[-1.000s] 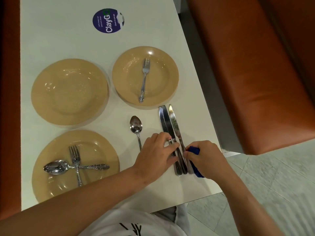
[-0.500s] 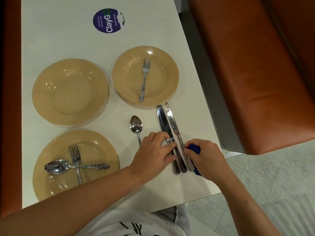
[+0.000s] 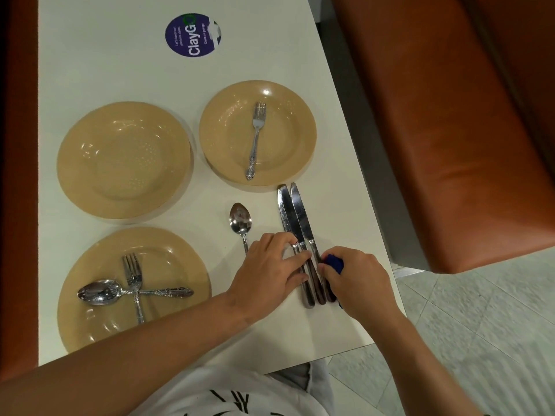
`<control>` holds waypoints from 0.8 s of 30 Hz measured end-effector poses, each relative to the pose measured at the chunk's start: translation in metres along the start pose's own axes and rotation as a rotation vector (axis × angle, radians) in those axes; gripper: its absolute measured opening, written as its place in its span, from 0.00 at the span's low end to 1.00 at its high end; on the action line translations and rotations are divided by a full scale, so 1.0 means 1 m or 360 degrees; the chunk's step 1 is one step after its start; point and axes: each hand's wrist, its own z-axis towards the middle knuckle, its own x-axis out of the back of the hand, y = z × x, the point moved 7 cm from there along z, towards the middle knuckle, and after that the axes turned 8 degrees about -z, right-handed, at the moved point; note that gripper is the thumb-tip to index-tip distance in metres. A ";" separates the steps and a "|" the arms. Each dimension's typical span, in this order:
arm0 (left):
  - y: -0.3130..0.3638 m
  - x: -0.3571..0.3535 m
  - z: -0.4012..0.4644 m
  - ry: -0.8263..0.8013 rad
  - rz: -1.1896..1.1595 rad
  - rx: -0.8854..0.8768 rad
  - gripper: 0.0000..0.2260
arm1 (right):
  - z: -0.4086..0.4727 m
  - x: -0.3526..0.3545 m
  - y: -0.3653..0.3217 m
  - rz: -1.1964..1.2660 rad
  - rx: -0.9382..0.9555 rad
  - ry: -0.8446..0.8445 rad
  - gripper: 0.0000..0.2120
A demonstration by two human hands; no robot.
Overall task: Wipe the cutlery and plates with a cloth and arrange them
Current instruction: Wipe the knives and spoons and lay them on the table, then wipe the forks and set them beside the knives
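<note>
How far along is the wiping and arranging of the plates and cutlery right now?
Looks done: three plates laid out, two already holding cutlery. In hand: the left hand and right hand, gripping a blue cloth, line up the knives. Left: the loose spoon and those knives.

Both bare forearms are extended forward from the lower edge of the view and converge toward the right. The left hand (image 3: 271,270) is laid palm down, its fingers (image 3: 295,259) stretched rightward and pressed against the knife handles (image 3: 313,283). The right hand (image 3: 356,280) is held just beside it, knuckles up, its fingers curled in a grip around a blue cloth (image 3: 335,263).
</note>
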 end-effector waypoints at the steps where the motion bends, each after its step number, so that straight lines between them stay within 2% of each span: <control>1: 0.000 0.000 0.000 -0.0002 -0.0005 -0.0001 0.20 | -0.001 0.000 0.000 0.0011 -0.0001 0.0002 0.06; 15: 0.001 0.006 -0.002 0.0003 -0.0106 -0.0009 0.20 | -0.007 0.010 -0.008 0.0052 0.0001 0.0010 0.08; 19: -0.003 0.025 0.002 0.0063 -0.0237 0.0050 0.18 | -0.007 0.030 -0.017 0.0410 -0.0075 0.0076 0.07; 24: -0.012 0.074 0.028 0.0209 -0.0342 0.0127 0.16 | 0.002 0.058 -0.037 0.1047 -0.0178 0.0061 0.18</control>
